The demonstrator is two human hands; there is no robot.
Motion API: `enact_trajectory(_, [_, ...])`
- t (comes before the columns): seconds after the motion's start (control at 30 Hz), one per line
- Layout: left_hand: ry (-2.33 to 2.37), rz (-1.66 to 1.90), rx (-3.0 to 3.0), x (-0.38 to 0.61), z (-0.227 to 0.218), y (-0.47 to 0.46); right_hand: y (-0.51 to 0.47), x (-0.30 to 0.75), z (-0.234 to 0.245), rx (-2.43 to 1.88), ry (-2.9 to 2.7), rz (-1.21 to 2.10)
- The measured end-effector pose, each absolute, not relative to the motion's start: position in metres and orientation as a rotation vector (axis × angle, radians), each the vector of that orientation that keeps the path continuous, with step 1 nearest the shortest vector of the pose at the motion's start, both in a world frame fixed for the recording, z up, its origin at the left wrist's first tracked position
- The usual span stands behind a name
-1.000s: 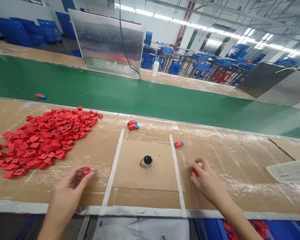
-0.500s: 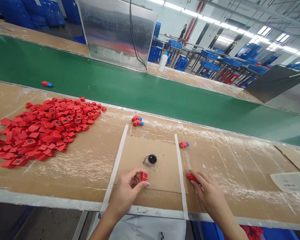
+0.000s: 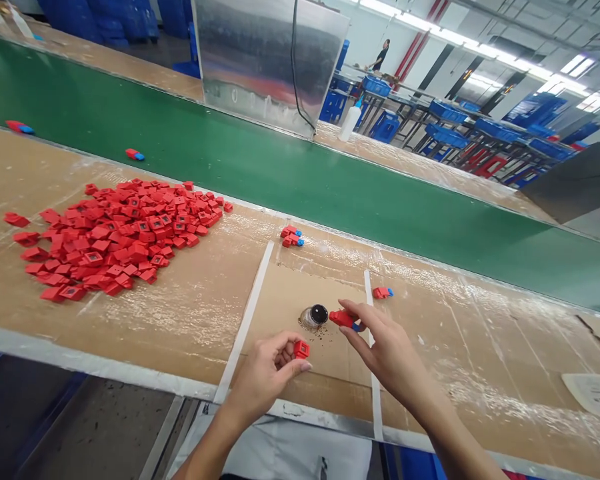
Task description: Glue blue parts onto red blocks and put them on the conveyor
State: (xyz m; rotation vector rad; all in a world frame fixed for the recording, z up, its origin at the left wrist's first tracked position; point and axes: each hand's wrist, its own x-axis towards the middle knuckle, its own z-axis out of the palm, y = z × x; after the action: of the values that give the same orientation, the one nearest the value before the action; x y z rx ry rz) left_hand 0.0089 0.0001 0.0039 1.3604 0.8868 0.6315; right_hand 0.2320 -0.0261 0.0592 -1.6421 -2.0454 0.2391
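Observation:
Between thumb and fingers, my left hand (image 3: 267,373) grips a small red plastic block (image 3: 301,349) whose square opening faces up toward me. My right hand (image 3: 380,337) pinches a red and blue plastic piece (image 3: 343,319), its red end pointing left. That end is close beside a small jar (image 3: 314,316) with a dark, glossy top; whether they touch I cannot tell. The jar stands on a cardboard sheet (image 3: 300,283) between two white tape strips, with dark specks around it. My left hand is just below the jar.
A heap of red blocks (image 3: 125,233) spreads over the left of the table. More red and blue pieces (image 3: 292,236) lie near the back edge, and one (image 3: 383,293) right of the tape. Behind runs a green belt (image 3: 260,173); beyond it stands a white bottle (image 3: 350,122).
My right hand has lifted the red and blue piece from the table right of the tape and brought it left to the jar. My left hand still holds its block. The view has shifted.

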Motion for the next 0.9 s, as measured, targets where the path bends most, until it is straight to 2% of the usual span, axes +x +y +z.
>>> enact_trajectory(0.9, [0.887, 0.606, 1.397, 0.009, 0.008, -0.001, -0.022, 0.226, 0.047, -1.598, -2.076, 0.218])
